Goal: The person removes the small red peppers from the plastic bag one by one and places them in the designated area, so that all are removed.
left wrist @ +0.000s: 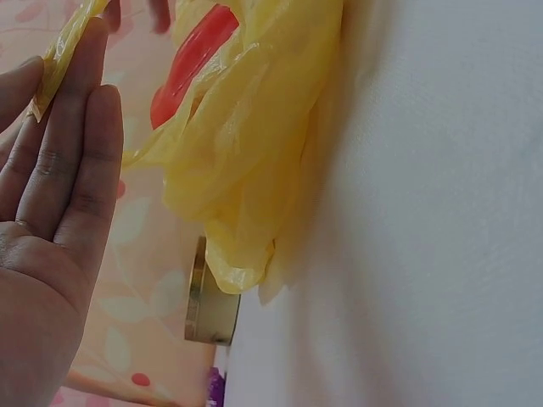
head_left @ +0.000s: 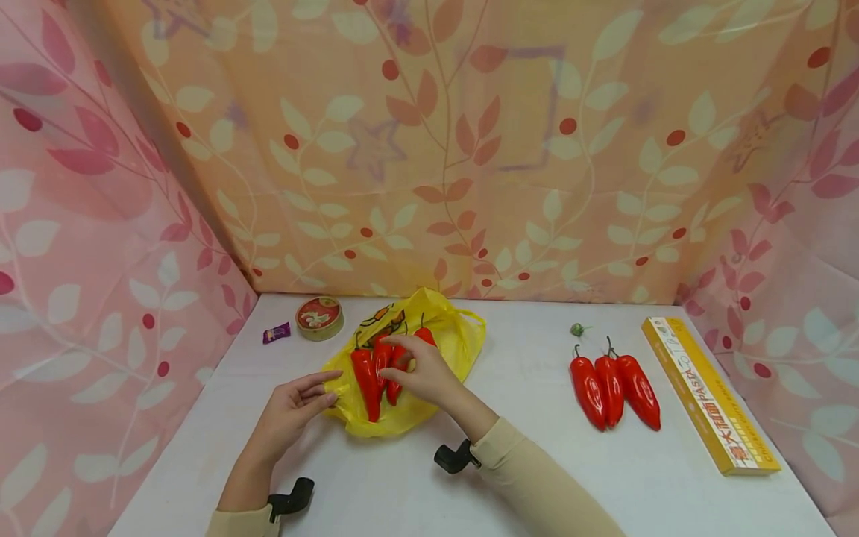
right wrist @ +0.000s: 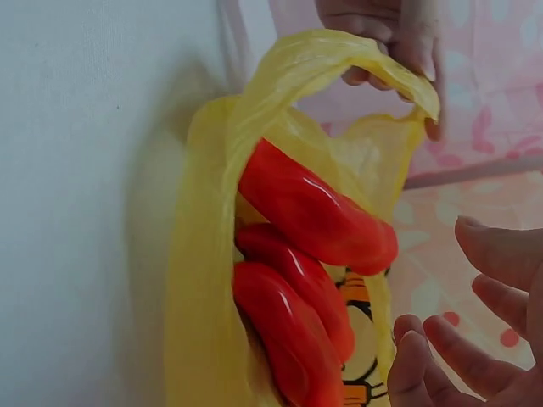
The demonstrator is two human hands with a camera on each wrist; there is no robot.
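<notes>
A yellow plastic bag (head_left: 459, 347) lies left of centre towards the surface's far edge, with red peppers (head_left: 365, 373) in its mouth. The left hand (head_left: 293, 410) pinches the bag's edge between thumb and fingers, a hold the left wrist view shows closely. The right hand (head_left: 429, 373) is over the peppers, its fingers loosely bent; the right wrist view shows them apart and grasping nothing. That view also looks through the raised handle loop at three peppers, while the head view shows four, with stems.

Near the far left corner sit a round tin (head_left: 319, 317) and a purple packet (head_left: 277, 333). Towards the right edge lie three more peppers (head_left: 609, 388), a small green item (head_left: 577, 329) beyond them, and a yellow pasta box (head_left: 711, 395) beside that edge. The surface (head_left: 523, 447) is white; leaf-patterned cloth (head_left: 436, 149), orange behind and pink at both sides, encloses it.
</notes>
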